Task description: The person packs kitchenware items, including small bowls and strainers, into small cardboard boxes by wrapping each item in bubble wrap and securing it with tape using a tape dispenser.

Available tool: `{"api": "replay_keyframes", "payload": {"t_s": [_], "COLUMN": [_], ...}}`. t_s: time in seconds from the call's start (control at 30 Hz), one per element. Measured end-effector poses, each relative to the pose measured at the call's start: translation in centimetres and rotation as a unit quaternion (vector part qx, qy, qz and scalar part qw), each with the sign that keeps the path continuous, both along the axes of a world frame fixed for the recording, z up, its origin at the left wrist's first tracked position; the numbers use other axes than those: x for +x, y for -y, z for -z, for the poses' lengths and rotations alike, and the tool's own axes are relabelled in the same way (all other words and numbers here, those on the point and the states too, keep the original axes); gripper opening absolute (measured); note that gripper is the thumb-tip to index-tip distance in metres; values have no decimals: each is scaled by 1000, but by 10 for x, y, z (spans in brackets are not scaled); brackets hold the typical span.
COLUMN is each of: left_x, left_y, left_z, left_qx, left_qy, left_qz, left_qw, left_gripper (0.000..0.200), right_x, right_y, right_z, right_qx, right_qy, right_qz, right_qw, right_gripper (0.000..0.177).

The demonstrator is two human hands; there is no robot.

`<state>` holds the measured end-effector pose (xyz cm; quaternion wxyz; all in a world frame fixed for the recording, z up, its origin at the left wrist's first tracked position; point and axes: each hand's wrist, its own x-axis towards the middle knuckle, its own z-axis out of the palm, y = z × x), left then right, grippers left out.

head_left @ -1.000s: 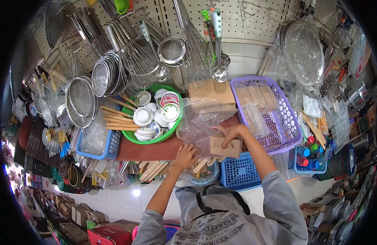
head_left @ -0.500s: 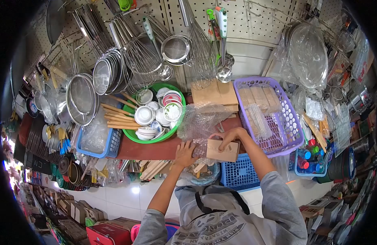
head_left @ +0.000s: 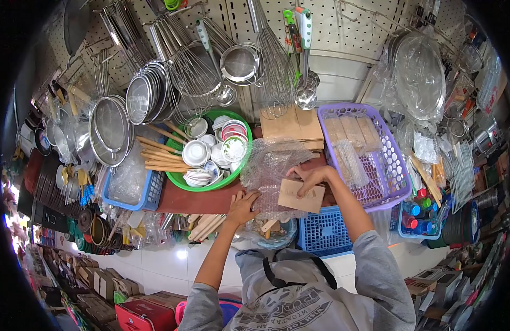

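Observation:
My right hand (head_left: 314, 177) grips a small brown cardboard box (head_left: 300, 195) by its upper edge, thumb over the printed face. The box is tilted over a crumpled sheet of clear bubble wrap (head_left: 269, 165), which spreads across the red-brown bench (head_left: 194, 202). On the left edge of that sheet, my left hand (head_left: 244, 207) rests with its fingers stretched out. Close behind the bubble wrap lie flat brown cardboard pieces (head_left: 291, 124).
To the left stands a green basin (head_left: 245, 160) of small bowls and wooden-handled tools. A purple basket (head_left: 390, 149) with wrapped brown packs is at right, a blue basket (head_left: 321, 234) below it. Whisks (head_left: 271, 71) and strainers (head_left: 109, 132) hang overhead.
The cardboard box has tilted and shifted slightly left over the bubble wrap, its printed face turned more upward. My left hand has moved a little to the left.

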<state>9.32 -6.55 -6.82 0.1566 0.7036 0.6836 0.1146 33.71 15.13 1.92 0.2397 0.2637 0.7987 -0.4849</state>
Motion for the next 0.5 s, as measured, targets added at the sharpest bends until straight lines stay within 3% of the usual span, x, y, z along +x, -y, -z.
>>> {"api": "replay_keyframes", "payload": {"t_s": [0.1,0.33,0.5], "left_x": [1,0,1], "left_y": [2,10,13], "left_z": [1,5,6], "left_qx": [-6,15,-12], "left_qy": [14,45,62], "left_qz": [-15,-26,-54], "left_qw": [1000,999,996], "left_gripper": [65,74,84], "right_x": [-16,-60,-70], "right_y": [8,18,22], "right_z": [13,61,60], "right_qx": [-60,-187,-190], "right_qy": [-87,-93,-68], "right_qz": [-11,-47,-58], "right_qw": [994,977,978], "right_gripper": [97,93,94]}}
